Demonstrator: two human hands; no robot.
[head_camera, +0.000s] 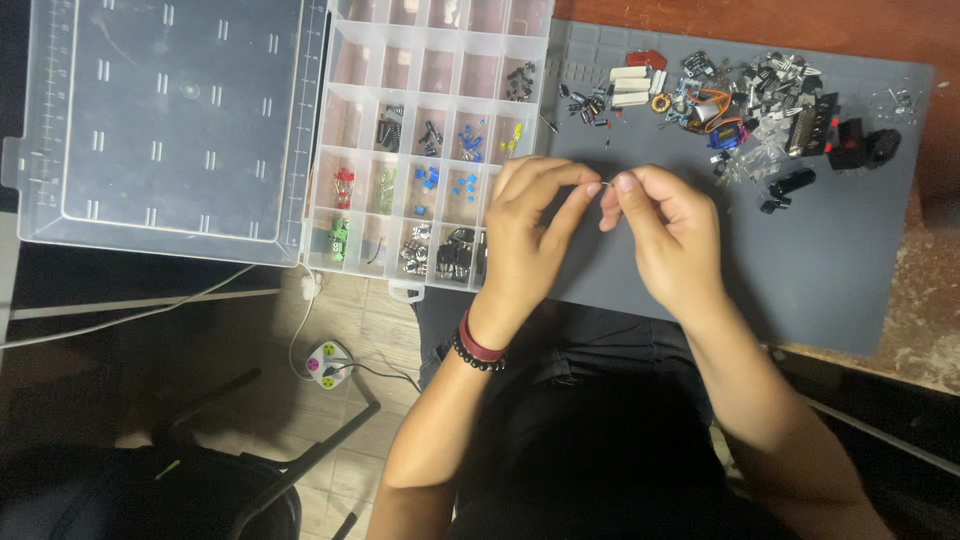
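- Two bare hands are seen from above, brought together over the near left part of a grey work mat (830, 270), at the edge of a clear compartment box (430, 60).
- One very small part (606, 185) is held between the hands; only a thin, pale, wire-like sliver is seen between the fingertips, and its kind cannot be told.
- Left hand (525, 235): fingers are curled and pressed together, thumb and forefinger pinched on the left end of the small part. A dark red band and a black bead bracelet (476, 348) are worn at the wrist.
- Right hand (670, 235): thumb and forefinger are pinched shut on the right end of the same part, the other fingers folded under.
- Compartment box: its clear lid (165, 120) is laid open flat to the left. The compartments are filled with sorted small pieces in red, green, blue, yellow and black; the upper rows are mostly bare.
- Loose heap of electronic parts (740, 95): spread on the far part of the mat, well apart from the hands; white oblong blocks, a red piece, dark cylinders and black plugs are made out.
- White multi-socket strip (328, 362): seen on the floor below the table edge, with a cable led from it.
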